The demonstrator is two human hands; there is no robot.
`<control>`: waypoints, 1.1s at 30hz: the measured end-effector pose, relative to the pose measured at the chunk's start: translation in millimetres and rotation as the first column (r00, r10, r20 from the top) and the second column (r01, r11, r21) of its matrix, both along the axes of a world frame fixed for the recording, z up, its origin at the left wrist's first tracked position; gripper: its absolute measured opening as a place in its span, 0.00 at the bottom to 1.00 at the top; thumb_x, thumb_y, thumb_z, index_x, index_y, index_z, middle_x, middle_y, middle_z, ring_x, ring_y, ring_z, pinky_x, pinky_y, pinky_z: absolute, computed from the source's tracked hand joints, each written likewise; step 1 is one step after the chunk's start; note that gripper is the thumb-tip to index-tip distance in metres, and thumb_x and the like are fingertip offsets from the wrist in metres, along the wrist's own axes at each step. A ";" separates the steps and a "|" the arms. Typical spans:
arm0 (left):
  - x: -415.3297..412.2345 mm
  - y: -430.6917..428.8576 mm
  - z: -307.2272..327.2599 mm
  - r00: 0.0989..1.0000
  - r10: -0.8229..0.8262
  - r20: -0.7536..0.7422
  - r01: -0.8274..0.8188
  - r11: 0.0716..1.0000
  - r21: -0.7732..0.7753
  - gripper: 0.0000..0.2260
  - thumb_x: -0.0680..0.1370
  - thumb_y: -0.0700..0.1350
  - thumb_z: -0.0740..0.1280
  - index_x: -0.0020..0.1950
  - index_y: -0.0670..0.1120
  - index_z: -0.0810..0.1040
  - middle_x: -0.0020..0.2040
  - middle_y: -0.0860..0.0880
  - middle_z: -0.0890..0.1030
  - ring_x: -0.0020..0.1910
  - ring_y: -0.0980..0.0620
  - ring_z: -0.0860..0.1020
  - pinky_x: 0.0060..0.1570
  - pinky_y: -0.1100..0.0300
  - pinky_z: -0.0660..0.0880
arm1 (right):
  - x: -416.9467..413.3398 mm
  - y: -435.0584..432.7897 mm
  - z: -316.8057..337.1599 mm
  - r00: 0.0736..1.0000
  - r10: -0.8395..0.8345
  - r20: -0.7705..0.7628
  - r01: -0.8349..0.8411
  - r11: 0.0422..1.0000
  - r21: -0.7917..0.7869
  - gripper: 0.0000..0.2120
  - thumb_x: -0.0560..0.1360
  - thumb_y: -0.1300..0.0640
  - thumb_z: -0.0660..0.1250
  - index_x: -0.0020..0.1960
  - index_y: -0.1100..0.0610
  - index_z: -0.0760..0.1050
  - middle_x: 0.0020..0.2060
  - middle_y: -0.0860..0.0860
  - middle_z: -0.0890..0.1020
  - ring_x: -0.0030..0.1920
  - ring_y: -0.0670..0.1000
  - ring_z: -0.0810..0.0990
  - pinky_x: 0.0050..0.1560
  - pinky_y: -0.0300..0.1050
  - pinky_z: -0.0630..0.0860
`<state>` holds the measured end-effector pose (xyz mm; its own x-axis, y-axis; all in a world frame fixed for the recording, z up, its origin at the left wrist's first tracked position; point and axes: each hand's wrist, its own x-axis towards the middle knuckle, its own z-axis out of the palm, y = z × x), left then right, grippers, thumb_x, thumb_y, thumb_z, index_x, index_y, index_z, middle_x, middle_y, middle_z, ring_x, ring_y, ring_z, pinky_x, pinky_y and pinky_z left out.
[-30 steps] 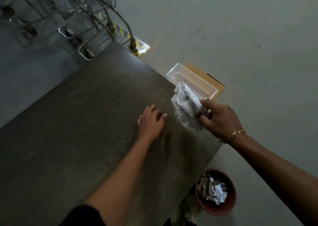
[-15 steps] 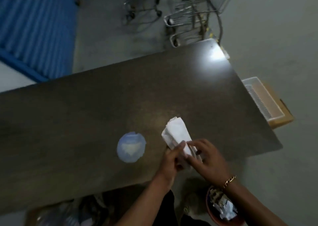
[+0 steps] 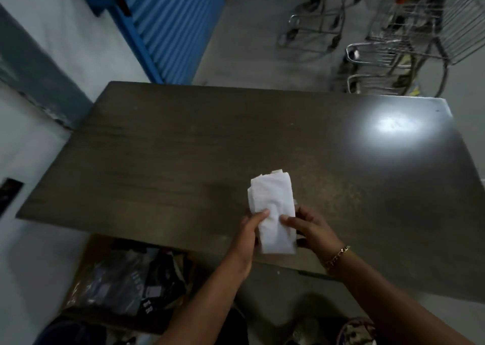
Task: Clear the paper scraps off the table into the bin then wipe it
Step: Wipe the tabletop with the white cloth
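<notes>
A folded white cloth (image 3: 273, 203) lies lengthwise near the front edge of the dark brown table (image 3: 183, 145). My left hand (image 3: 250, 233) pinches its left side with the thumb on top. On the other side, my right hand (image 3: 312, 230) grips the cloth, thumb pressed on it, a gold bracelet on the wrist. The rim of the reddish bin (image 3: 358, 329) with paper scraps shows at the bottom right, mostly hidden by my right forearm. No paper scraps show on the table top.
Metal shopping trolleys (image 3: 393, 29) stand beyond the table's far right corner. A blue corrugated shutter (image 3: 173, 24) rises at the far left. A cardboard box (image 3: 126, 276) of dark items sits on the floor under the table's near left edge. Glare (image 3: 393, 127) marks the right table top.
The view has swung left. The cloth, held crumpled in my right hand alone a second ago, is now folded flat and held by both hands. The blue-white spot on the table half a second ago is gone.
</notes>
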<state>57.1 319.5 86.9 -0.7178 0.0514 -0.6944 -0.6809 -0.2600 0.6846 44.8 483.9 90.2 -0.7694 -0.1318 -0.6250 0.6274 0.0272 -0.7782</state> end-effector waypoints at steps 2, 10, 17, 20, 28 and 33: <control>-9.0 -31.9 2.7 0.998 -0.039 -0.048 0.035 0.996 -0.076 0.17 0.79 0.55 0.69 0.67 0.54 0.77 0.59 0.49 0.85 0.56 0.48 0.84 0.45 0.56 0.81 | -7.2 -33.6 -1.9 0.999 -0.004 -0.040 0.005 0.999 0.038 0.19 0.74 0.51 0.74 0.61 0.57 0.76 0.57 0.53 0.84 0.56 0.55 0.84 0.58 0.60 0.82; -33.1 -130.1 11.3 1.000 0.022 0.002 -0.022 1.000 -0.004 0.09 0.82 0.44 0.66 0.61 0.49 0.81 0.51 0.49 0.88 0.51 0.48 0.86 0.47 0.52 0.82 | -32.7 -121.3 -8.2 0.930 -0.254 0.264 0.352 0.820 -0.452 0.22 0.76 0.42 0.64 0.58 0.58 0.82 0.51 0.62 0.85 0.50 0.60 0.85 0.47 0.55 0.82; -51.5 -165.0 10.7 0.981 0.127 0.144 -0.146 0.981 0.128 0.17 0.77 0.46 0.64 0.63 0.44 0.81 0.51 0.43 0.88 0.55 0.39 0.83 0.50 0.48 0.79 | -59.8 -139.2 -20.7 0.946 -0.086 0.314 0.213 0.892 -0.398 0.31 0.71 0.44 0.74 0.70 0.57 0.76 0.65 0.62 0.81 0.67 0.66 0.77 0.72 0.68 0.69; -61.3 -166.5 4.9 0.977 0.137 0.163 -0.154 0.983 0.098 0.16 0.77 0.50 0.67 0.62 0.45 0.81 0.52 0.41 0.88 0.56 0.37 0.83 0.54 0.43 0.80 | -76.9 -137.0 -29.1 0.950 -0.001 0.312 0.118 0.928 -0.355 0.33 0.66 0.50 0.79 0.69 0.53 0.75 0.64 0.59 0.81 0.64 0.63 0.80 0.65 0.66 0.76; -83.6 -170.3 -24.3 0.962 0.237 0.136 -0.223 0.969 -0.109 0.24 0.78 0.42 0.73 0.72 0.42 0.73 0.57 0.42 0.83 0.53 0.43 0.83 0.50 0.47 0.81 | -133.8 -145.5 -37.8 0.997 0.057 0.059 -0.054 0.997 -0.053 0.23 0.73 0.59 0.76 0.64 0.48 0.74 0.58 0.49 0.81 0.59 0.55 0.81 0.59 0.58 0.80; -91.8 -194.8 -39.0 0.905 0.401 0.143 -0.378 0.911 -0.167 0.19 0.78 0.41 0.73 0.67 0.45 0.74 0.52 0.45 0.81 0.49 0.43 0.80 0.41 0.50 0.76 | -165.5 -157.1 -63.3 0.979 0.204 -0.018 -0.202 0.976 0.082 0.15 0.78 0.50 0.70 0.63 0.46 0.74 0.60 0.51 0.80 0.57 0.49 0.80 0.50 0.43 0.76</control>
